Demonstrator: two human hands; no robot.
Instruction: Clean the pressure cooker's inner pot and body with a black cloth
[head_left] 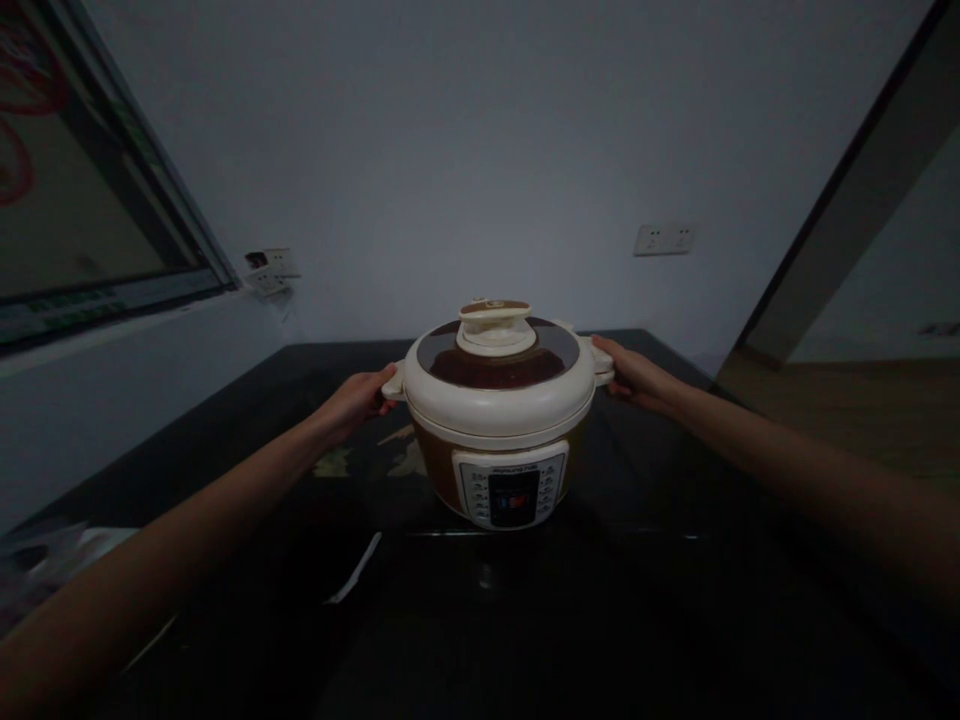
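Observation:
In the middle of the head view is an electric pressure cooker [499, 410], cream and brown, with its lid on and a raised knob on top. Its control panel with a dark display faces me. My left hand [361, 395] is closed around the cream handle on the cooker's left side. On the opposite side my right hand [634, 374] grips the other handle, thumb on top. The cooker is upright over the black table [315, 370]; whether its base touches the surface I cannot tell.
A white strip [356, 568] lies on the dark surface at front left. Near the left edge is a plastic bag [45, 560], partly behind my forearm. Wall sockets [664, 239] are at back right, others [271, 268] at back left beside a window [97, 170].

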